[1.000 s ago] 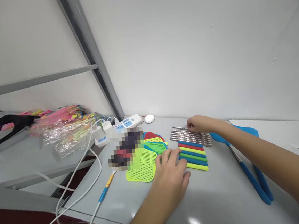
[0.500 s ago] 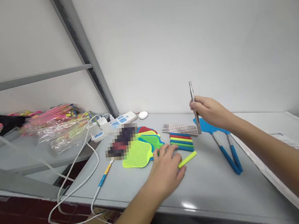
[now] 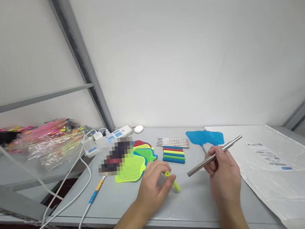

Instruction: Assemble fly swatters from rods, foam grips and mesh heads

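Between thumb and fingers, my left hand [image 3: 154,187] pinches a yellow-green plastic handle sleeve [image 3: 177,186], its hollow end facing up and its other end near the tabletop. My right hand [image 3: 225,174] is closed on a metal telescopic rod [image 3: 199,166]. That rod is held at a slant, its thicker end pointing left towards the sleeve but apart from it. Several more metal rods [image 3: 172,142] lie side by side at the back. Just in front of them is a row of coloured sleeves [image 3: 174,155]. Two blue fly swatters [image 3: 195,137] lie beyond my right hand, which hides their handles.
Perforated fly swatter heads [image 3: 130,169] overlap on the left of the grey table [image 3: 187,211]. Behind are a power strip [image 3: 122,132] and a white mouse-like object [image 3: 139,129]. White cables [image 3: 88,188] hang over the left edge. A white plastic bag [image 3: 289,188] covers the right side.
My left hand has picked the yellow-green sleeve up from the table and turned it upright. My right hand has lowered and tipped the metal rod from near vertical to a slant. The view has shifted right.
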Demonstrator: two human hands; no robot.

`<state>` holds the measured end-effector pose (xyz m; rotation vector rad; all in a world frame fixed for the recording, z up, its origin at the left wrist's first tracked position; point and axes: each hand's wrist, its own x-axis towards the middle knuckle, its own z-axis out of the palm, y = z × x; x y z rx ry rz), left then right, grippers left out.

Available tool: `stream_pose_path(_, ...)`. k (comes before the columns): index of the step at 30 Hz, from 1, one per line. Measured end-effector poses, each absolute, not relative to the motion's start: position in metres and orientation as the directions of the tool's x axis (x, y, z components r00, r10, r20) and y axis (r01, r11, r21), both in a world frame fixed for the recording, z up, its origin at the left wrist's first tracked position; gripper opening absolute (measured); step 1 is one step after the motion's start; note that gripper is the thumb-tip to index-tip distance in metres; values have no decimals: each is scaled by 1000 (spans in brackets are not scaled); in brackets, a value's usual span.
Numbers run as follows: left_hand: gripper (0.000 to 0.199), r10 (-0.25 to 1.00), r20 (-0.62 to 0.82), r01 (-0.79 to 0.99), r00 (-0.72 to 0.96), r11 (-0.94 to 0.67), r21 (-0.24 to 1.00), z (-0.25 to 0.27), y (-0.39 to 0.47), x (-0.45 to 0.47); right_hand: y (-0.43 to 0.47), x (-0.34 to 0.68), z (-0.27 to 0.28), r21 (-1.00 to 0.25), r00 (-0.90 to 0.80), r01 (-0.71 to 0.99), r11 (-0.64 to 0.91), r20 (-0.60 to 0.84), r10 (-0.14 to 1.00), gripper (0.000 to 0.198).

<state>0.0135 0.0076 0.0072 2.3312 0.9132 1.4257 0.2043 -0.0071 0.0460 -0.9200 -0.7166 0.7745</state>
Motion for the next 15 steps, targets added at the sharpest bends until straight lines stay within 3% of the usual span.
stream_pose_path(5, 12, 594, 677, 358, 435, -804, 475, 7, 6, 16, -15, 186, 42, -840, 568, -266, 473, 260, 781, 26)
stream_pose_path(10, 4, 616, 575, 397, 539, -788, 471, 11, 3, 21, -32, 178, 43, -846, 561, -46, 532, 419, 714, 22)
stream_pose_path(15, 5, 616, 570, 405, 543, -787, 465, 12, 2, 20, -36, 178, 39, -844, 520, 203, 496, 522, 676, 18)
